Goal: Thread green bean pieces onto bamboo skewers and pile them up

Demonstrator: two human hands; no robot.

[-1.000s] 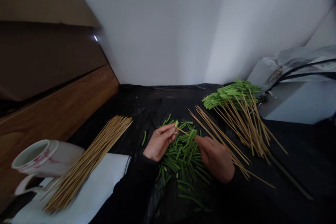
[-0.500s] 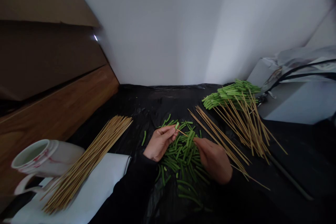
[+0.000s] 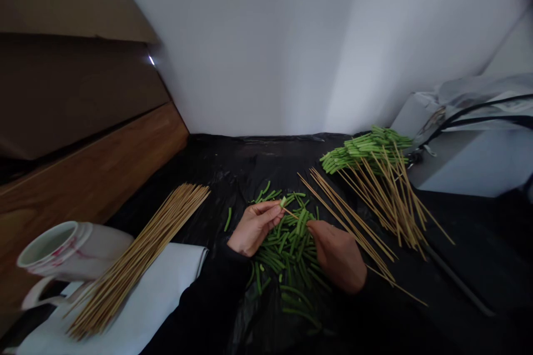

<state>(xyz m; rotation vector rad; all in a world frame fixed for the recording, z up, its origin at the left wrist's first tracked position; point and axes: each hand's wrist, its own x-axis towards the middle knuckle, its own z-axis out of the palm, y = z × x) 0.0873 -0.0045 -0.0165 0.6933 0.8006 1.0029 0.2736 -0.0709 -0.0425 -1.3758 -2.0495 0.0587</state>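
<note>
My left hand pinches a short piece of green bean between thumb and forefinger, at the tip of a thin bamboo skewer. The skewer slants down to the right into my right hand, whose fingers are closed round it. Several bean pieces sit crosswise on the skewer just in front of my right fingers. Under both hands lies a loose heap of cut green beans on black plastic sheeting. My right palm hides part of the skewer's lower end.
On the left, a bundle of bare skewers rests across a white sheet, beside a tipped mug. To the right lie loose skewers and a stack of bean-loaded skewers. A white box with black cables stands behind.
My left fingers and the bean piece have shifted very slightly to the right along the skewer's tip. My right hand stays almost in place, still gripping the skewer.
</note>
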